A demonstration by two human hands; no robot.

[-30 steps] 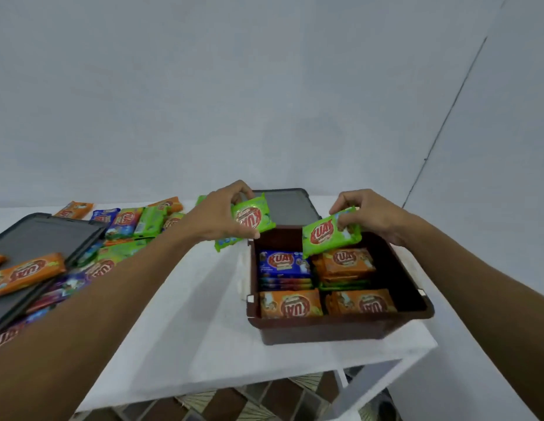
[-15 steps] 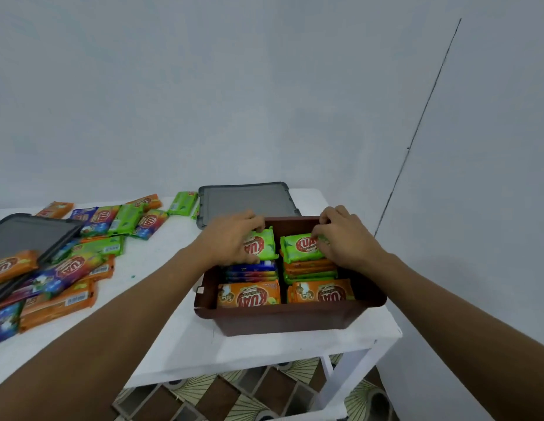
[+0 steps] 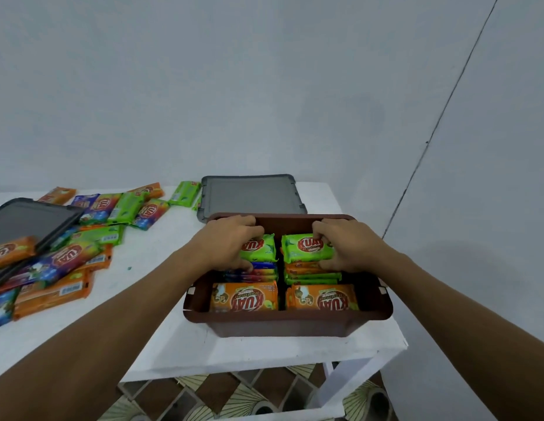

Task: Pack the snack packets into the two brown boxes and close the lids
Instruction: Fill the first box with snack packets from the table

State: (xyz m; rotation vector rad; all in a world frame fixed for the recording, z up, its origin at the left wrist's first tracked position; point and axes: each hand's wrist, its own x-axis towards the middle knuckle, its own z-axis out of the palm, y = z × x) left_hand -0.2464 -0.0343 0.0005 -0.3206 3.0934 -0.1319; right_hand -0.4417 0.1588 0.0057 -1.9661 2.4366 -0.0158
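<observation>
- Currently the brown box point(image 3: 283, 325) stands open at the near right corner of the white table point(image 3: 161, 338).
- Left hand point(image 3: 228, 244): inside the box at its far left. The fingers curl over the far edge of the left green packet point(image 3: 261, 249) and the thumb presses its near edge, so the packet is held.
- Right hand point(image 3: 349, 247): inside the box at its far right, gripping the right green packet point(image 3: 304, 249) in the same way, fingers far and thumb near.
- Each green packet lies flat on top of a stack of packets in the far row.
- Two orange packets point(image 3: 245, 297) fill the near row, side by side.
- One grey lid point(image 3: 249, 192) lies flat on the table, just beyond the box.
- Loose packets point(image 3: 67, 259) lie scattered and overlapping on the left of the table, well apart from the box.
- Second dark lid point(image 3: 24, 220): tilted at the far left edge, resting on some of those packets.
</observation>
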